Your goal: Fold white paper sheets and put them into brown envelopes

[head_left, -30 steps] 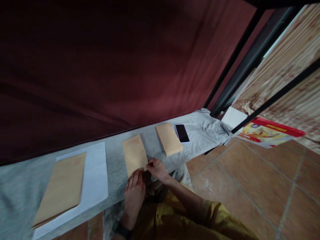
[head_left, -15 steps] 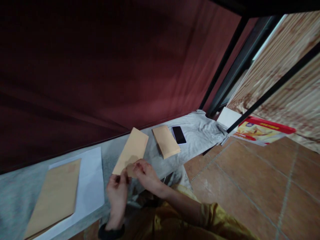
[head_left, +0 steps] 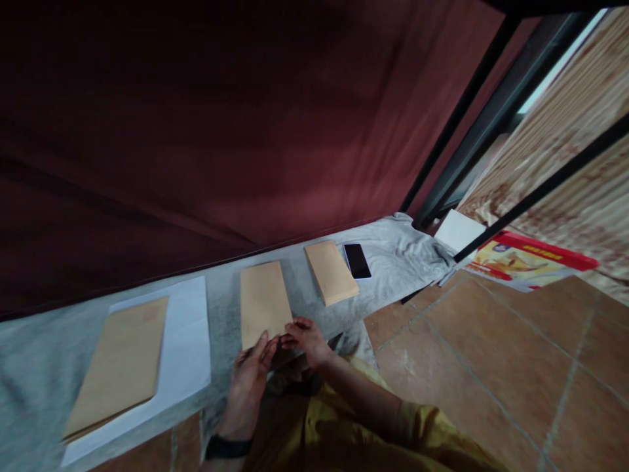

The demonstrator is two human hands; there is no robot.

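Note:
A tan paper envelope point(head_left: 265, 298) lies over the grey cloth in front of me, its long side pointing away. At its near edge my left hand point(head_left: 253, 367) grips the paper between thumb and fingers. My right hand point(head_left: 305, 339) pinches the near right corner of the same envelope. What the fingertips do under that edge is partly hidden. To the right rests a small stack of tan envelopes point(head_left: 331, 272), apart from both hands. Larger tan envelopes point(head_left: 120, 360) lie on a white sheet point(head_left: 189, 341) at the left.
A dark-screened phone point(head_left: 358, 261) lies beside the stack. The narrow grey-covered surface point(head_left: 393, 252) runs along a dark red curtain point(head_left: 221, 164). Black metal bars point(head_left: 462, 111) stand at the right. On the tiled floor point(head_left: 472, 354) lies a red and yellow printed box point(head_left: 531, 259).
The held envelope has turned from tilted to nearly straight ahead. Its near flap, raised earlier, no longer shows. Both hands have moved slightly right in the view, which has also shifted.

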